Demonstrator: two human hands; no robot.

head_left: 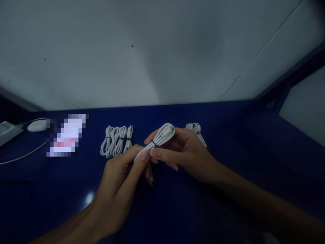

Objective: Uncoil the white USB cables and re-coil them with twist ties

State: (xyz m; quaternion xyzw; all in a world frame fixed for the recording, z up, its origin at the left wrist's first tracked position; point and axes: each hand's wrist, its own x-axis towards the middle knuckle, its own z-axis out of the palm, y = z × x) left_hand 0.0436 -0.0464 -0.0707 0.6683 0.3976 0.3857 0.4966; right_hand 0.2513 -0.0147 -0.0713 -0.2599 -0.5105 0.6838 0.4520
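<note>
White coiled cable (162,135) – held up over the blue worktop (172,213) | left hand (120,181): lower end pinched, fingers nearly closed | right hand (193,152): cable gripped near black tie (155,144) | tied cables (117,141) laid behind – both sides

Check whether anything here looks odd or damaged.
Only the bright, pixelated rectangular patch at left looks odd: its blocky squares hide detail. The held, coiled white cable tied in black shows no visible damage.
</note>
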